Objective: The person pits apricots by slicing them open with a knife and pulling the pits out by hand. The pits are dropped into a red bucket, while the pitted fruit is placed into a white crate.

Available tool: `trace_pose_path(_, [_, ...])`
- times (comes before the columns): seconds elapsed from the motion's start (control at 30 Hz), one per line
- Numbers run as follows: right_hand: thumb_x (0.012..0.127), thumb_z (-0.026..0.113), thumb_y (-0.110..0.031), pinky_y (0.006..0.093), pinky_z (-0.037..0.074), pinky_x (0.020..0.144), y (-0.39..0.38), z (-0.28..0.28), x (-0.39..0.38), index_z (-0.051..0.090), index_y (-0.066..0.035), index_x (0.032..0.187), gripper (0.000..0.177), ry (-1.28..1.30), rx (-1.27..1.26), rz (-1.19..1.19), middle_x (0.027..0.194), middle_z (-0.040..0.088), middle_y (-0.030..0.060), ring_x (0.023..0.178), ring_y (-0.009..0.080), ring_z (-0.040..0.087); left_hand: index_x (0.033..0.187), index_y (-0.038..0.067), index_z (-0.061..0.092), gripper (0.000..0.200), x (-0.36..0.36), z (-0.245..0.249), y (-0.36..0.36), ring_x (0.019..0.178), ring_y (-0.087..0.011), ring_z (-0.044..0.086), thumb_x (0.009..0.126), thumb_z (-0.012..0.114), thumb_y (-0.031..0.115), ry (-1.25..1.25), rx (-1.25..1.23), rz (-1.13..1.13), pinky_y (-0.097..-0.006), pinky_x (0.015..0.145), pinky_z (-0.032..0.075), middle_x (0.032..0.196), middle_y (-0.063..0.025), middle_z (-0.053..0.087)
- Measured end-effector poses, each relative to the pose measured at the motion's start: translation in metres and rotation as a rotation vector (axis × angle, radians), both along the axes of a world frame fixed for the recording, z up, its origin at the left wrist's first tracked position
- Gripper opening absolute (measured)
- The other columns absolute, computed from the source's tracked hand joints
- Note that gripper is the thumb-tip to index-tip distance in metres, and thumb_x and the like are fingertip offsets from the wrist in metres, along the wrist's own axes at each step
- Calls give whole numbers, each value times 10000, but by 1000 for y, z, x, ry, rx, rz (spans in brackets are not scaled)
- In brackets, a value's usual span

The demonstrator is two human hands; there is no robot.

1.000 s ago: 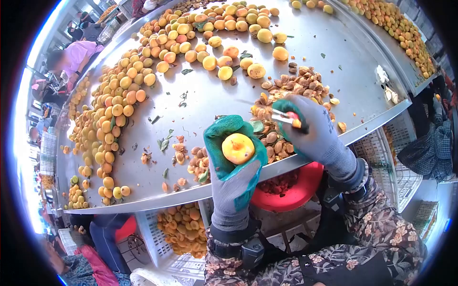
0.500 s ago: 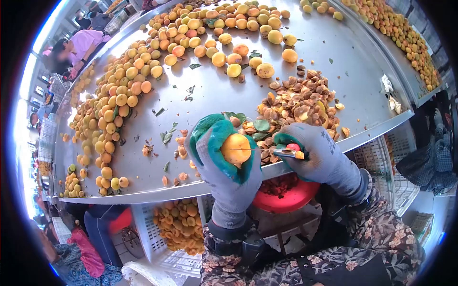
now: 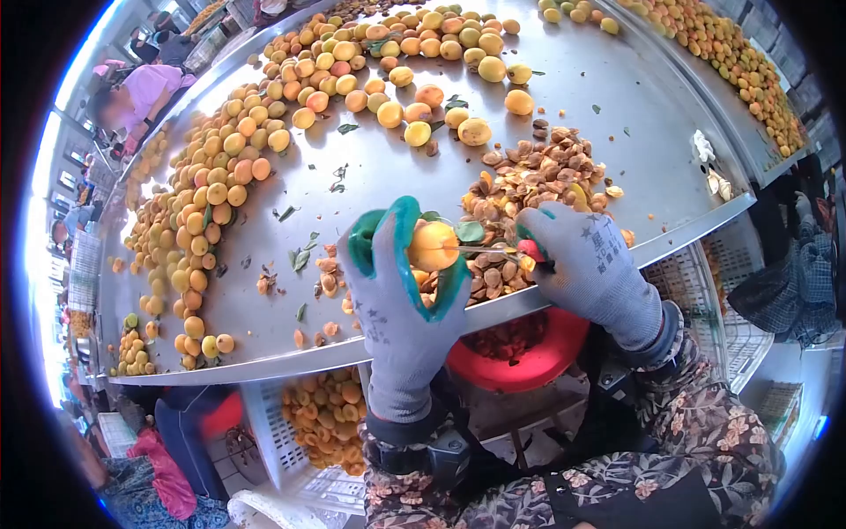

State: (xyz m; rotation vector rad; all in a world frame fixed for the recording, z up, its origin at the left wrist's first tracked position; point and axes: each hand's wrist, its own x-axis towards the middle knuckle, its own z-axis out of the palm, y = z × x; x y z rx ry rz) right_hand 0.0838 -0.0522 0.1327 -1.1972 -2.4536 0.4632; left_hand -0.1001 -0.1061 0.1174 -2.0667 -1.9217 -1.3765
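Observation:
My left hand [image 3: 394, 286], in a grey glove with a green coated palm, grips a yellow-orange apricot [image 3: 433, 245] between thumb and fingers over the table's front edge. A cut line runs across the fruit's top. My right hand [image 3: 595, 269], gloved the same way, is closed round a small knife [image 3: 487, 250] with a red grip. Its thin blade points left and its tip meets the apricot's right side. Just behind the hands lies a heap of brown apricot pits [image 3: 529, 181], with a green leaf [image 3: 469, 232] at its near side.
Whole apricots [image 3: 211, 189] form a long curved band on the metal table [image 3: 379, 176]. Beneath its edge are a red basin [image 3: 520, 368] with dark scraps and a white crate [image 3: 273, 441] of halved apricots. A person in pink [image 3: 145, 93] works at the far left.
My left hand has turned and its fingers have loosened and spread around the apricot. The knife blade shows longer, its tip now at the fruit's right side. The view has shifted slightly.

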Motion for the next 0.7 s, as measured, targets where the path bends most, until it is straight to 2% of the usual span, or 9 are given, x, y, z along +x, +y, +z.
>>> trace_pose_path(0.07, [693,605,-83,431,432,612,-3,3,-3,503,-67,845,183,-91,-16,-38,762,520,134,723,337,571,1188,40,492,577,4,-2,0,1009,-327,491,642,678,18,-27,-19,1,-410,840,428,1049,-143,510])
trace_pose_path(0.23, [680,616,-91,442,429,615,-1,-12,0,495,-71,835,198,-20,88,-19,753,515,135,712,341,569,1156,31,533,564,-3,-12,0,930,-301,562,618,698,1,-81,1,-37,-367,802,464,1040,-142,552])
trace_pose_path(0.3, [676,618,-91,444,429,617,1,-17,3,492,-67,835,204,41,158,8,753,519,137,713,345,569,1133,20,544,532,-5,-19,1,941,-258,587,629,712,-8,-475,-68,-223,-353,840,471,1060,-128,580])
trace_pose_path(0.33, [672,618,-90,443,430,621,3,-17,4,492,-63,839,211,42,115,41,753,523,139,724,349,569,1133,20,544,532,-2,-19,0,941,-258,587,629,712,-8,-475,-71,-225,-353,840,471,1060,-128,580])
trace_pose_path(0.4, [667,618,-89,441,430,626,5,-17,4,492,-59,843,218,43,72,75,752,527,141,735,354,569,1127,5,528,498,7,-16,-3,945,-217,594,661,702,-31,-938,-135,-343,-330,804,508,1083,-128,580])
trace_pose_path(0.43, [664,618,-86,439,430,632,6,-18,4,492,-53,848,226,85,55,98,753,530,145,747,359,569,1127,5,528,498,10,-13,-4,945,-217,594,661,702,-31,-938,-136,-343,-330,804,508,1083,-128,580])
trace_pose_path(0.5, [660,619,-83,437,431,638,5,-16,4,493,-48,852,233,124,38,121,753,532,149,758,364,570,1139,-7,499,496,14,-7,-8,928,-204,602,681,683,-56,-1333,-227,-449,-301,722,541,1083,-142,576])
trace_pose_path(0.63, [673,623,-78,435,436,658,5,-13,-2,494,-39,873,241,108,-116,135,771,532,155,777,366,571,1162,-11,472,505,12,-8,-8,882,-216,614,690,644,-74,-1348,-231,-503,-269,616,539,1073,-171,572])
trace_pose_path(0.7, [675,626,-71,432,440,666,3,-14,-5,501,-36,890,250,117,-134,144,781,535,157,785,366,572,1197,19,463,487,11,-13,-11,818,-193,609,738,623,-4,-1498,-254,-566,-273,600,525,1109,-158,558])
